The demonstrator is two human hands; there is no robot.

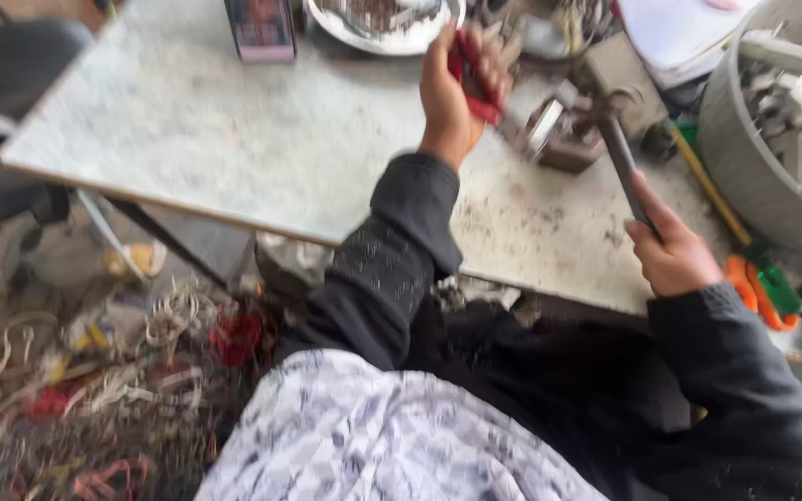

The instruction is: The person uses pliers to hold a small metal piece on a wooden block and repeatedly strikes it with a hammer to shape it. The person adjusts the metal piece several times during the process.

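Note:
My left hand (pixel 452 88) is closed around the red handles of a plier-like tool (pixel 475 88) at the far side of the pale marbled table (pixel 234 130). The tool's jaws reach toward a small metal part (pixel 549 130) resting on a brown block. My right hand (pixel 670 250) grips the dark grey handle of a hammer (pixel 622 153); its head hangs just above that metal part. Both arms are in dark sleeves. The picture is blurred by motion.
A grey tub (pixel 744 158) of scrap pieces stands at the right. A white plate (pixel 382 32) and a dark box (pixel 260 28) sit at the table's far edge. Orange-handled scissors (pixel 756 292) lie near my right wrist. Tangled wires (pixel 113 390) cover the floor at left.

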